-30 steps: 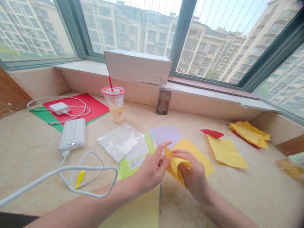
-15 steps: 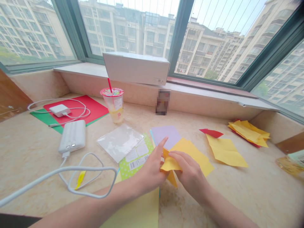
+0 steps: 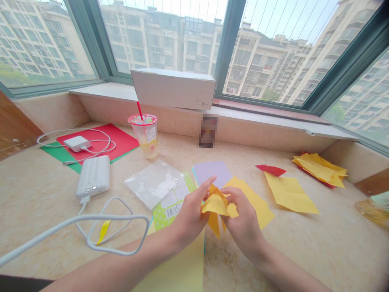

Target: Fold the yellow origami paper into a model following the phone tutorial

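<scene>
A folded piece of yellow origami paper (image 3: 215, 202) is raised between my two hands, its flaps spread and two points hanging down. My left hand (image 3: 193, 207) grips it from the left, with the index finger pointing up past it. On the other side, my right hand (image 3: 241, 211) has curled fingers and a thumb at the paper's right edge. Its fingertips are partly hidden behind the folds. Beneath lie a flat yellow sheet (image 3: 258, 202), a purple sheet (image 3: 212, 174) and a green dotted packet (image 3: 159, 215) with a barcode.
A clear plastic sleeve (image 3: 153, 182) lies left of the packet. Further left are a drink cup (image 3: 147, 138) with a straw, a power bank (image 3: 93, 176), a white cable (image 3: 121, 218) and red paper (image 3: 121, 138). At right are yellow paper (image 3: 291, 194) and a folded stack (image 3: 319, 168).
My right hand has shifted slightly right and its fingers have loosened from the paper's top. The folded paper has turned and opened out a little, moving slightly left.
</scene>
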`<state>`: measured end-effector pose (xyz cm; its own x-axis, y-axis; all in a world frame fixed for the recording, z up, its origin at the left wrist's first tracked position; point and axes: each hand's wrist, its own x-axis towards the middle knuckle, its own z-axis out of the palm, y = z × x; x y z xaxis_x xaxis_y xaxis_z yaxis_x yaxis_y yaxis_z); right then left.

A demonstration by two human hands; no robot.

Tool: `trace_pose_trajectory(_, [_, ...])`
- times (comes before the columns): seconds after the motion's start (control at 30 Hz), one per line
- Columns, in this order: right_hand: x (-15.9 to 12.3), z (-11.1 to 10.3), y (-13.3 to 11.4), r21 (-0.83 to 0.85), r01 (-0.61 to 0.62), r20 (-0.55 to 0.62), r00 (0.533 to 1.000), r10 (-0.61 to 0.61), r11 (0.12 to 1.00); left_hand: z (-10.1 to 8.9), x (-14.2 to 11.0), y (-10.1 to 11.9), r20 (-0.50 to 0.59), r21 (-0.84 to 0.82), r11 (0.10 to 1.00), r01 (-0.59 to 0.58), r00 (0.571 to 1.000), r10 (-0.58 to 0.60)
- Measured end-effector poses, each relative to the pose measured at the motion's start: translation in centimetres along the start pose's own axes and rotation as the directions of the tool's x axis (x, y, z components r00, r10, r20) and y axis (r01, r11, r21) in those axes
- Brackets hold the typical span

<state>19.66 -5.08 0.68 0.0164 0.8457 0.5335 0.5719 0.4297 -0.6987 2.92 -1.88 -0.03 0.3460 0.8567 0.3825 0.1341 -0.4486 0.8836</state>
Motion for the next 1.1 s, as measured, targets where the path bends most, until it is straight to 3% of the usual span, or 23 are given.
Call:
trace_pose_trajectory(0.3, [-0.1, -0.4, 0.1, 0.038, 0.106, 0.07, 0.992, -0.108, 0.994, 0.2, 0.1, 0.6, 0.016, -0.168, 0.982, 0.082, 0.997, -0.08])
trace_pose_trajectory(0.53, [-0.4, -0.6, 0.7, -0.073, 0.134, 0.018, 0.991, -0.134, 0.988, 0.0, 0.0, 0.6, 0.005, -0.046, 0.996, 0.081, 0.997, -0.081])
trace_pose_trajectory(0.6, [-0.3, -0.7, 0.8, -0.093, 0.09, -0.02, 0.996, -0.092, 0.992, 0.1, 0.0, 0.6, 0.009, -0.016, 0.995, 0.097, 0.995, -0.097])
trace_pose_trajectory(0.7, [-0.2, -0.8, 0.6, -0.035, -0.065, -0.043, 0.997, 0.063, 0.997, 0.3, -0.1, 0.6, 0.028, -0.041, 0.992, 0.123, 0.992, -0.121])
trace_pose_trajectory(0.87, [0.1, -0.8, 0.1, 0.129, -0.289, 0.054, 0.957, 0.284, 0.949, 0.4, 0.0, 1.0, 0.048, -0.082, 0.988, 0.128, 0.991, -0.125])
trace_pose_trajectory(0.97, [0.2, -0.8, 0.2, 0.192, -0.313, 0.071, 0.95, 0.305, 0.93, 0.4, -0.2, 1.1, 0.062, 0.007, 0.998, 0.07, 0.996, -0.07])
trace_pose_trajectory(1.1, [0.6, -1.3, 0.7, 0.128, -0.27, 0.053, 0.963, 0.265, 0.954, 0.2, -0.6, 1.1, 0.147, 0.125, 0.991, -0.043, 0.989, 0.025])
